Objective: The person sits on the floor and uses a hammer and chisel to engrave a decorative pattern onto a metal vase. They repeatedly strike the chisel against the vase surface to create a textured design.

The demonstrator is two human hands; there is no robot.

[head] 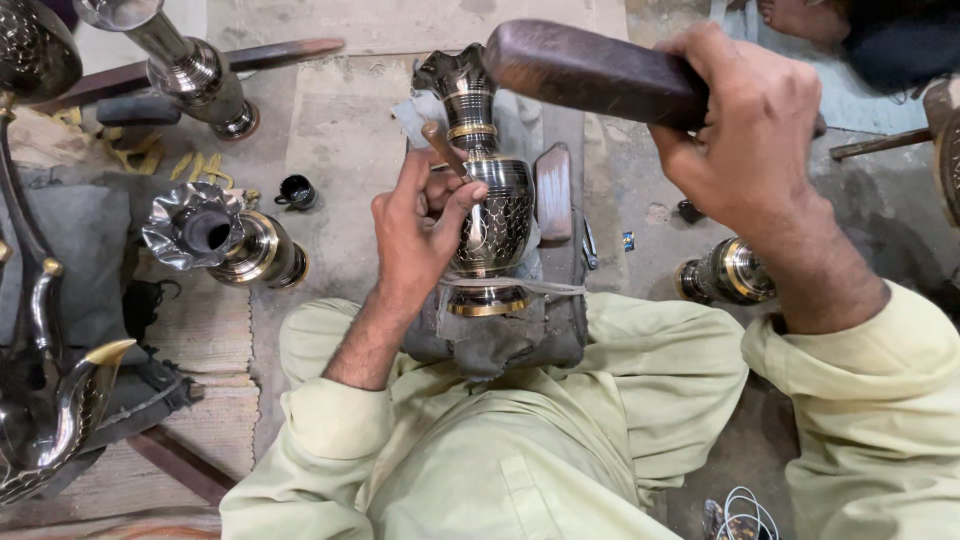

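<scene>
Left hand (418, 232) grip pinches chisel (443, 147) against vase (487, 190); right hand (742, 130) grip clenches wooden mallet (590, 72).

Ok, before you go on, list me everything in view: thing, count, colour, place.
engraved vase: one, dark metal with gold bands, lying on the padded block between the knees.
chisel: one, brownish, tip set against the vase.
wooden mallet: one, dark brown, raised above the vase.
padded block: one, grey, on the lap.
ruffled-mouth vase: one, silver and gold, lying on the floor, left.
upright vase: one, silver, top left.
small cup: one, black, on the floor.
metal piece: one, dark and gold, on the floor, right.
left hand: holds the chisel, touching the vase.
right hand: grips the mallet.
</scene>
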